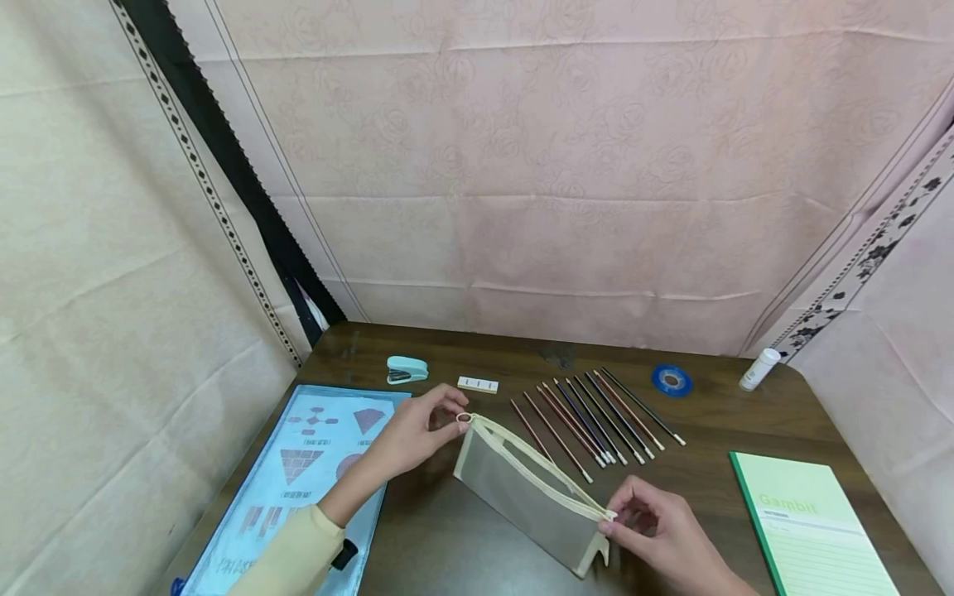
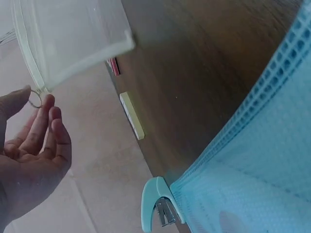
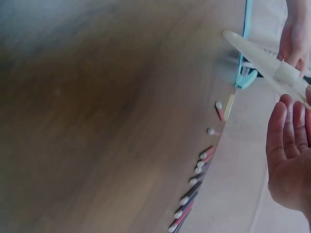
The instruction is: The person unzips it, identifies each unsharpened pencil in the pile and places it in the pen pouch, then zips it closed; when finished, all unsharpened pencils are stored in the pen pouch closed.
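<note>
A pale zippered pencil pouch [image 1: 532, 492] with greyish see-through sides is held up between both hands over the table. My left hand [image 1: 421, 430] pinches the small ring [image 2: 36, 99] at the pouch's far left corner between thumb and finger. At the opposite end, my right hand [image 1: 656, 530] pinches the zipper corner between thumb and forefinger. The zipper edge runs along the top, with a narrow gap showing along it. Behind the pouch lies a row of several pencils [image 1: 596, 418], dark and reddish, their white ends toward me.
A blue mesh folder [image 1: 328, 447] with printed shapes lies at left. Along the back are a turquoise stapler [image 1: 407, 369], a white eraser [image 1: 478, 385], a blue tape roll [image 1: 672, 380] and a white glue stick [image 1: 760, 369]. A green notepad [image 1: 812, 521] lies at right.
</note>
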`<state>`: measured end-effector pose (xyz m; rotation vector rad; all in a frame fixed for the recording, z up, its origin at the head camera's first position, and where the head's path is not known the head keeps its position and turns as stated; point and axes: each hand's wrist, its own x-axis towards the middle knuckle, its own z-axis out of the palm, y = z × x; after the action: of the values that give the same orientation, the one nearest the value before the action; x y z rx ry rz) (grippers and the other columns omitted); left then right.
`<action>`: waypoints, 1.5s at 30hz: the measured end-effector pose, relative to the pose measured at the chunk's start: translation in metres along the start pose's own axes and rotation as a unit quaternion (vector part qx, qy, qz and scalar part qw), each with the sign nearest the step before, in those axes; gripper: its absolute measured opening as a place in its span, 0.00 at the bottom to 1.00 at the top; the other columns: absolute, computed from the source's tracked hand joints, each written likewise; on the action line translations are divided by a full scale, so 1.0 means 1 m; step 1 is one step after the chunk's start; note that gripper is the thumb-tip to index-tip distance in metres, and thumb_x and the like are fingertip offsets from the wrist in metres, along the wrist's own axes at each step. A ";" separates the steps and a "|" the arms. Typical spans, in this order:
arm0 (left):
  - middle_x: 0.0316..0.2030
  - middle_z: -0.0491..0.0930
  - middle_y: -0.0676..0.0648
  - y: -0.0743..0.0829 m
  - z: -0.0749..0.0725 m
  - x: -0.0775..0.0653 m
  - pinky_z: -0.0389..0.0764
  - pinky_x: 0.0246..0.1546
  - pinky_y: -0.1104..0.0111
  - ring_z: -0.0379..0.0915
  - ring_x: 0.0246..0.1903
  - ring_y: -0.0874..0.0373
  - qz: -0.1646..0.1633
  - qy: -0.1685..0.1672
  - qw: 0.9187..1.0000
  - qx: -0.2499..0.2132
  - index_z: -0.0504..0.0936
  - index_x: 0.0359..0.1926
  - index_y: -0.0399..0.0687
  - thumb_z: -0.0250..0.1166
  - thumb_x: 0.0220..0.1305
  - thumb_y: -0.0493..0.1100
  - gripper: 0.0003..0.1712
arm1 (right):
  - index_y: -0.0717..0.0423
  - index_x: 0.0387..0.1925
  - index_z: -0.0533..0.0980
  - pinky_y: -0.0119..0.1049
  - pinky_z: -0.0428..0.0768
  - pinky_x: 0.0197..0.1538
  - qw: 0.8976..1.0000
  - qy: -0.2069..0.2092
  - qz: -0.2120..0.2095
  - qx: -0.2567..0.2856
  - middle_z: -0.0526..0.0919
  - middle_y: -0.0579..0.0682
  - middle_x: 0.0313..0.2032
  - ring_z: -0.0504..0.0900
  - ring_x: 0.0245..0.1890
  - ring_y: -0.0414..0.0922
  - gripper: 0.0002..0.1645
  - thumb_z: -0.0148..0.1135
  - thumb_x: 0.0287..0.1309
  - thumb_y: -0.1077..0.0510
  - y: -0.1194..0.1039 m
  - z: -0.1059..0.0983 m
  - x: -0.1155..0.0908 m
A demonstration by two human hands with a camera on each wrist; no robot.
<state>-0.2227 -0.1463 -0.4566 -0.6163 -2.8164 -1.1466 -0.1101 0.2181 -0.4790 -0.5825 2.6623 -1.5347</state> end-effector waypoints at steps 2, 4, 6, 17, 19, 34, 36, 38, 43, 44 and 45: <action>0.38 0.82 0.65 -0.001 0.002 0.001 0.78 0.31 0.73 0.74 0.33 0.63 -0.007 -0.001 1.000 0.005 0.76 0.48 0.67 0.66 0.61 0.53 0.14 | 0.43 0.33 0.73 0.30 0.79 0.25 1.000 -0.006 0.007 0.001 0.81 0.39 0.28 0.79 0.26 0.35 0.10 0.67 0.56 0.48 -0.001 0.004 0.001; 0.38 0.83 0.64 -0.002 0.004 0.000 0.79 0.32 0.73 0.75 0.33 0.64 -0.018 -0.004 1.000 0.008 0.78 0.48 0.63 0.66 0.62 0.53 0.14 | 0.42 0.33 0.73 0.29 0.79 0.25 1.000 -0.008 0.008 -0.003 0.81 0.39 0.27 0.79 0.26 0.35 0.10 0.66 0.56 0.47 -0.002 0.006 0.003; 0.37 0.83 0.63 -0.002 0.004 -0.001 0.79 0.33 0.74 0.75 0.33 0.64 -0.034 0.003 0.999 0.006 0.79 0.48 0.59 0.65 0.62 0.53 0.15 | 0.42 0.33 0.73 0.29 0.79 0.25 1.000 -0.004 0.002 -0.009 0.81 0.38 0.27 0.79 0.26 0.35 0.10 0.66 0.56 0.47 -0.002 0.009 0.004; 0.14 0.79 0.54 0.026 -0.002 -0.012 0.71 0.10 0.65 0.72 0.13 0.54 -0.111 0.014 0.993 -0.035 0.80 0.21 0.56 0.60 0.62 0.65 0.22 | 0.39 0.34 0.73 0.29 0.79 0.24 0.999 0.008 -0.031 -0.016 0.80 0.36 0.27 0.78 0.24 0.34 0.09 0.67 0.56 0.48 -0.007 0.014 0.007; 0.13 0.80 0.52 0.032 0.001 -0.016 0.76 0.13 0.64 0.75 0.14 0.52 -0.108 -0.028 0.991 -0.075 0.81 0.19 0.52 0.58 0.63 0.65 0.27 | 0.39 0.34 0.73 0.29 0.79 0.24 0.999 0.006 -0.043 -0.017 0.80 0.36 0.27 0.78 0.24 0.34 0.09 0.67 0.56 0.48 -0.007 0.016 0.007; 0.17 0.84 0.43 0.049 0.041 -0.023 0.84 0.19 0.57 0.82 0.17 0.48 -0.151 -0.141 0.950 -0.233 0.83 0.22 0.38 0.51 0.64 0.71 0.40 | 0.39 0.35 0.72 0.25 0.76 0.22 0.990 0.015 -0.137 -0.039 0.77 0.33 0.27 0.75 0.24 0.29 0.12 0.69 0.54 0.52 -0.013 0.028 0.011; 0.18 0.84 0.43 0.048 0.043 -0.023 0.84 0.19 0.57 0.82 0.18 0.48 -0.150 -0.140 0.948 -0.242 0.83 0.22 0.38 0.52 0.66 0.67 0.38 | 0.39 0.35 0.72 0.25 0.75 0.21 0.988 0.016 -0.146 -0.047 0.77 0.33 0.27 0.74 0.24 0.29 0.12 0.69 0.54 0.52 -0.015 0.029 0.012; 0.18 0.85 0.42 0.047 0.044 -0.023 0.84 0.20 0.57 0.83 0.18 0.48 -0.149 -0.142 0.945 -0.254 0.83 0.23 0.37 0.52 0.68 0.63 0.35 | 0.39 0.35 0.73 0.25 0.75 0.21 0.986 0.013 -0.155 -0.052 0.77 0.33 0.28 0.74 0.24 0.28 0.11 0.69 0.54 0.52 -0.017 0.029 0.012; 0.20 0.85 0.40 0.048 0.046 -0.022 0.85 0.22 0.58 0.84 0.20 0.49 -0.143 -0.145 0.939 -0.277 0.83 0.26 0.35 0.53 0.71 0.55 0.29 | 0.39 0.35 0.72 0.24 0.75 0.21 0.984 0.012 -0.165 -0.060 0.76 0.33 0.29 0.74 0.25 0.28 0.12 0.69 0.54 0.52 -0.018 0.031 0.012; 0.20 0.85 0.40 0.048 0.046 -0.021 0.85 0.22 0.58 0.84 0.20 0.49 -0.143 -0.145 0.939 -0.278 0.83 0.26 0.35 0.53 0.71 0.54 0.28 | 0.39 0.35 0.72 0.23 0.74 0.21 0.984 0.015 -0.166 -0.063 0.76 0.32 0.29 0.74 0.25 0.28 0.13 0.70 0.53 0.52 -0.017 0.032 0.012; 0.20 0.85 0.40 0.049 0.046 -0.021 0.85 0.22 0.58 0.84 0.20 0.49 -0.143 -0.146 0.939 -0.278 0.83 0.26 0.35 0.53 0.71 0.53 0.27 | 0.39 0.35 0.72 0.23 0.74 0.21 0.983 0.019 -0.169 -0.063 0.76 0.33 0.28 0.74 0.25 0.28 0.13 0.70 0.53 0.52 -0.017 0.032 0.011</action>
<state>-0.1797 -0.0907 -0.4619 -0.4256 -2.8728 -2.1099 -0.1093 0.1800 -0.4799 -1.0702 2.8180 -1.4599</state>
